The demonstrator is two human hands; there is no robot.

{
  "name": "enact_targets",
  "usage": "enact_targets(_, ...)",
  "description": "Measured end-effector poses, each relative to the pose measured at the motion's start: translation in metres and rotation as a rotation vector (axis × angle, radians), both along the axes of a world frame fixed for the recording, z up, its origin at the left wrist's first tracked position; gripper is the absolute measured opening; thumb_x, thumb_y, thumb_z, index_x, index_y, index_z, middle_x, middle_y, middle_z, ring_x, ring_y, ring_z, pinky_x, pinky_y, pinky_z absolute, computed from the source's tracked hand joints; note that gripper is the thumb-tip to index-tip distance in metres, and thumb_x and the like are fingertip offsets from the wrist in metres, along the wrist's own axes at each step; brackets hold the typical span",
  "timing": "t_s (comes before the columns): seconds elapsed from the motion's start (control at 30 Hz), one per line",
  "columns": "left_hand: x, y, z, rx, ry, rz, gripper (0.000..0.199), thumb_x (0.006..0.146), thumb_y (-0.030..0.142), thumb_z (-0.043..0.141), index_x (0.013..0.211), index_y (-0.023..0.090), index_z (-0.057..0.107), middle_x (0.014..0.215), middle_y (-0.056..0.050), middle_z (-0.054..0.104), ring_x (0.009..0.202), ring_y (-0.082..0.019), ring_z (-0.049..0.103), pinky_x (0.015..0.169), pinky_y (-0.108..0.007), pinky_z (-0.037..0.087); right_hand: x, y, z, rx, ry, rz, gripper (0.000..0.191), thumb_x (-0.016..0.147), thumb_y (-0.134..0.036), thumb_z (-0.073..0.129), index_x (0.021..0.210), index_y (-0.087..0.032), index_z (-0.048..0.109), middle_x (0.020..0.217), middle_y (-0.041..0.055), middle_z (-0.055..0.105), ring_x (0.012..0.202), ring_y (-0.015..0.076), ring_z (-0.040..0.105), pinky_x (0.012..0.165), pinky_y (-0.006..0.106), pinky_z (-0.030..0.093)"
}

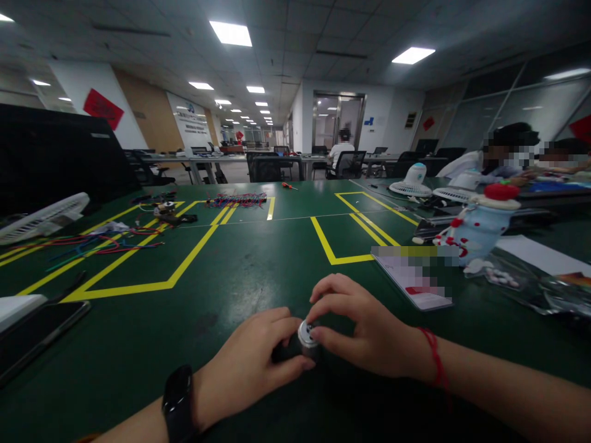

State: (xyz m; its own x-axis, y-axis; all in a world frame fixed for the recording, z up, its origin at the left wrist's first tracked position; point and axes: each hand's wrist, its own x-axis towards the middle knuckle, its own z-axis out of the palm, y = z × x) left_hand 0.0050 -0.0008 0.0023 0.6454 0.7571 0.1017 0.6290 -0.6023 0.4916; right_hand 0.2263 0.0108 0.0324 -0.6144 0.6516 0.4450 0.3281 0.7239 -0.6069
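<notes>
A small silvery metal cylinder (308, 342) stands upright near the front of the green table (244, 264). My left hand (256, 347) grips its left side, with the thumb at the near side and the fingers behind. From the right, my right hand (353, 326) reaches over the top of the cylinder, its thumb and index finger closed at the dark centre of the top face. Whatever small part may be between those fingertips is too small to make out.
A phone (41, 335) lies at the left, below loose wires (111, 243). To the right are a flat white box (410, 280), a blue bottle (484, 224) and small fans (410, 181). A screwdriver (289, 186) lies far back. People sit beyond the table.
</notes>
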Motion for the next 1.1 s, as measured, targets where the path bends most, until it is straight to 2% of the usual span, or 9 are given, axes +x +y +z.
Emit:
enact_targets(0.2,0.001,0.000,0.002,-0.010,-0.002,0.007,0.018,0.089,0.037,0.064,0.089,0.020,0.059,0.085,0.001,0.055,0.074,-0.017,0.051,0.065,-0.027,0.036,0.011,0.012,-0.003,-0.093,0.099,-0.123,0.008,0.090,-0.025,0.062,0.089,-0.018,0.066,0.095,0.0033,0.060,0.090,0.0153,0.058,0.078,0.029,0.045)
enact_targets(0.43,-0.002,-0.001,0.002,-0.032,-0.023,0.008,0.017,0.089,0.036,0.065,0.088,0.020,0.059,0.085,0.001,0.056,0.075,-0.016,0.051,0.064,-0.026,0.035,0.032,0.017,-0.021,-0.182,-0.258,0.081,0.010,0.086,-0.028,0.067,0.090,-0.019,0.071,0.102,0.0044,0.061,0.097,0.0182,0.056,0.088,0.034,0.044)
enact_targets(0.57,-0.002,-0.002,0.002,-0.038,-0.024,0.018,0.016,0.090,0.036,0.064,0.089,0.020,0.059,0.086,0.000,0.056,0.077,-0.017,0.052,0.066,-0.027,0.036,0.032,0.018,-0.020,-0.222,-0.225,0.099,0.012,0.086,-0.030,0.068,0.092,-0.020,0.072,0.104,0.0042,0.062,0.099,0.0183,0.057,0.091,0.034,0.043)
enact_targets(0.63,-0.002,-0.002,0.003,-0.042,-0.025,0.015,0.016,0.090,0.035,0.064,0.089,0.020,0.059,0.087,0.001,0.056,0.077,-0.017,0.052,0.066,-0.027,0.037,0.034,0.023,-0.020,-0.302,-0.108,0.048,0.016,0.088,-0.033,0.065,0.095,-0.019,0.070,0.103,0.0043,0.063,0.095,0.0173,0.059,0.085,0.032,0.046)
enact_targets(0.73,-0.002,-0.002,0.004,-0.047,-0.026,0.006,0.015,0.090,0.034,0.064,0.090,0.020,0.059,0.088,0.001,0.056,0.078,-0.017,0.052,0.067,-0.027,0.037,0.042,0.036,-0.024,-0.367,0.024,-0.164,0.023,0.093,-0.037,0.056,0.097,-0.018,0.067,0.095,0.0039,0.064,0.086,0.0163,0.061,0.075,0.030,0.048)
enact_targets(0.8,-0.001,-0.002,0.004,-0.047,-0.030,0.007,0.015,0.090,0.035,0.063,0.091,0.020,0.059,0.088,0.000,0.056,0.078,-0.017,0.052,0.067,-0.027,0.038,0.048,0.045,-0.028,-0.334,0.000,-0.294,0.024,0.093,-0.038,0.055,0.095,-0.017,0.067,0.091,0.0037,0.065,0.083,0.0171,0.060,0.074,0.031,0.048)
enact_targets(0.87,-0.001,-0.002,0.005,-0.049,-0.030,0.009,0.015,0.090,0.035,0.062,0.091,0.020,0.060,0.088,0.000,0.056,0.078,-0.017,0.052,0.068,-0.027,0.038,0.052,0.052,-0.032,-0.307,-0.052,-0.345,0.024,0.092,-0.038,0.056,0.094,-0.017,0.068,0.090,0.0038,0.066,0.081,0.0176,0.060,0.073,0.032,0.047)
enact_targets(1.0,-0.001,-0.002,0.005,-0.050,-0.026,0.016,0.016,0.090,0.035,0.063,0.089,0.020,0.059,0.087,0.000,0.056,0.078,-0.017,0.052,0.067,-0.027,0.038,0.051,0.050,-0.029,-0.227,-0.149,-0.269,0.022,0.092,-0.035,0.057,0.092,-0.017,0.070,0.093,0.0046,0.065,0.079,0.0170,0.058,0.071,0.032,0.046)
enact_targets(1.1,-0.001,-0.002,0.005,-0.047,-0.025,0.018,0.017,0.089,0.035,0.064,0.088,0.020,0.059,0.087,0.000,0.056,0.078,-0.017,0.052,0.066,-0.027,0.037,0.046,0.038,-0.021,-0.136,-0.240,-0.108,0.023,0.085,-0.038,0.067,0.097,-0.020,0.071,0.099,0.0048,0.064,0.093,0.0196,0.058,0.084,0.036,0.045)
